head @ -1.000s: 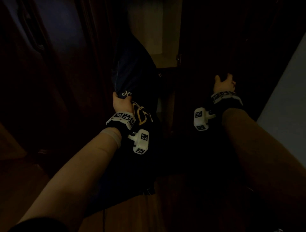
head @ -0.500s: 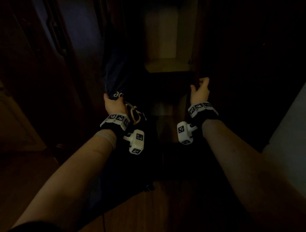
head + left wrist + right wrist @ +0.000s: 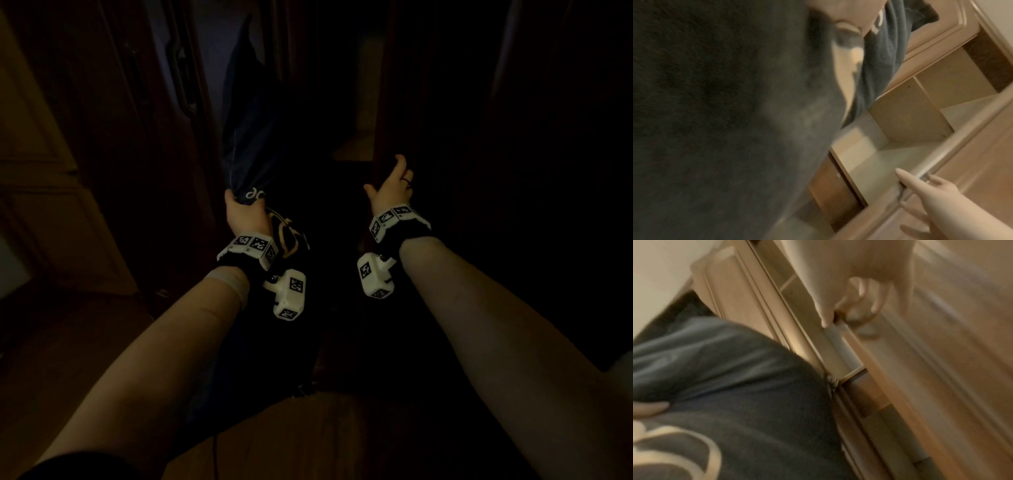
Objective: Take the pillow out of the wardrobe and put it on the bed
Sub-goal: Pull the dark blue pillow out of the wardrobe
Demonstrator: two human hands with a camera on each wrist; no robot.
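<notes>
A dark navy pillow (image 3: pixel 251 137) with pale lettering and a gold logo hangs upright in front of the wardrobe, outside it. My left hand (image 3: pixel 244 213) grips its lower fold from below. The pillow (image 3: pixel 715 113) fills most of the left wrist view, and the right wrist view shows the pillow (image 3: pixel 740 369) at the lower left. My right hand (image 3: pixel 394 183) holds the edge of the right wardrobe door (image 3: pixel 431 113), thumb inside and fingers curled round the outside. The same hand (image 3: pixel 851 305) shows blurred on the door edge (image 3: pixel 838 340). Bare wardrobe shelves (image 3: pixel 890 160) show through the gap.
The left wardrobe door (image 3: pixel 113 144) stands open at the left, with wooden floor (image 3: pixel 308 431) below me. A pale surface (image 3: pixel 621 365) shows at the right edge; I cannot tell what it is. The room is very dark.
My right hand has swung the right door leftward, and the gap onto the shelves has narrowed. My left hand still holds the pillow in much the same place.
</notes>
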